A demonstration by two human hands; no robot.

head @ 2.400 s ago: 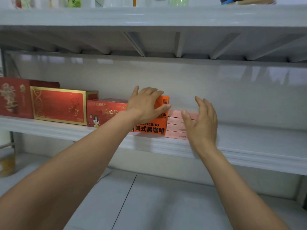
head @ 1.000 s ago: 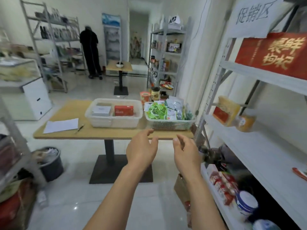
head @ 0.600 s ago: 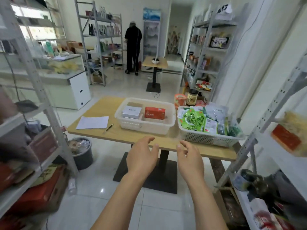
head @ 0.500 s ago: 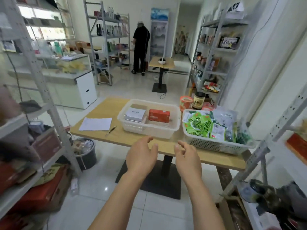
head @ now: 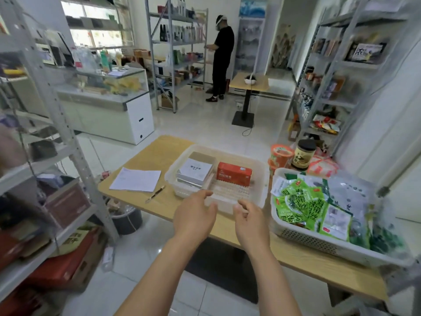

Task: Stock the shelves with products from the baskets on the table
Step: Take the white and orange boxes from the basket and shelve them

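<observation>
Table (head: pixel 159 151) of pale wood spans my view, carrying two baskets side by side. I see the white basket (head: pixel 319 244) on the right heaped with green packets (head: pixel 300 201). The clear basket (head: pixel 262 179) to its left holds a red box (head: pixel 234 174) beside a white box (head: pixel 196 171). My left hand (head: pixel 193 217) and right hand (head: pixel 249 224) hover by the clear basket's near wall, both empty, fingers loosely spread. A paper sheet (head: pixel 136 180) and pen (head: pixel 155 193) lie left of it.
</observation>
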